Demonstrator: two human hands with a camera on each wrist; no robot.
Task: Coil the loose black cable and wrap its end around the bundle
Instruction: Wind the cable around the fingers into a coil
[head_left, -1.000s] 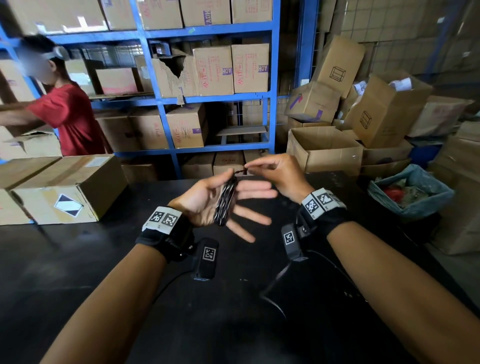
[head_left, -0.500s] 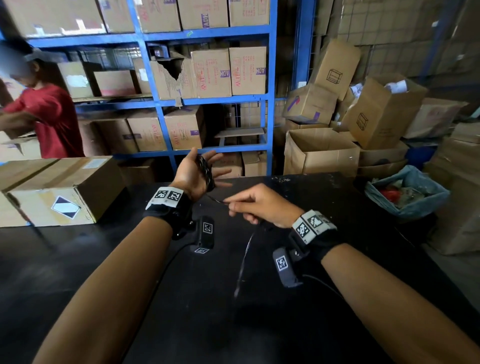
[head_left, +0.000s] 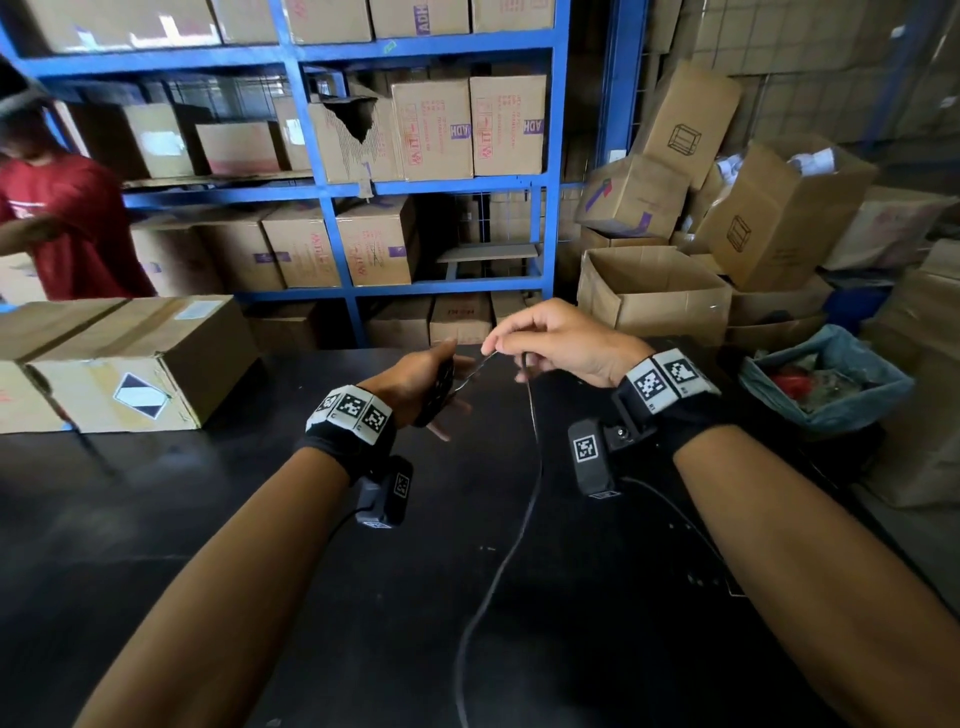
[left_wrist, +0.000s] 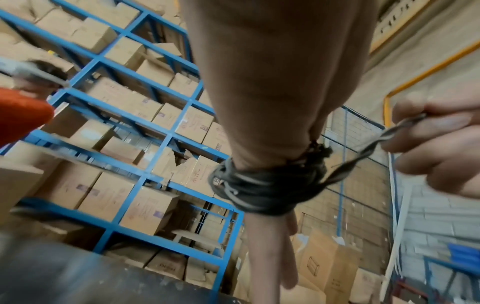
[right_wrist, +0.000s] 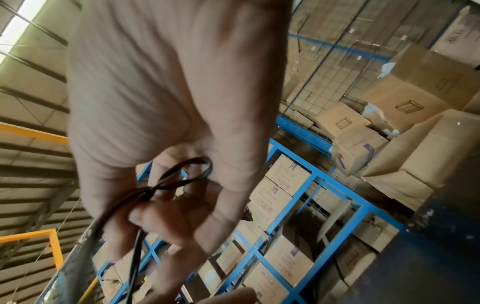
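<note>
The black cable is wound in several turns into a coil (left_wrist: 265, 185) around my left hand (left_wrist: 270, 123), whose fingers point out straight. In the head view the coil (head_left: 441, 387) sits on my left hand (head_left: 415, 379) above the black table (head_left: 234, 519). A short taut strand runs from the coil to my right hand (head_left: 550, 338), which pinches it between thumb and fingers just right of the left hand. In the right wrist view a small cable loop (right_wrist: 182, 176) lies inside the curled fingers. The loose cable tail (head_left: 530, 478) hangs from the right hand and trails across the table toward me.
Sealed cardboard boxes (head_left: 140, 358) stand on the table's left side. Blue shelving (head_left: 332, 208) full of cartons lies behind. A person in a red shirt (head_left: 67, 228) works at far left. Open cartons (head_left: 654, 296) and a blue-lined bin (head_left: 831, 384) crowd the right.
My right hand carried the cable from the top of the left hand down beneath it, then up to its right. The left hand rose, then came back down.
</note>
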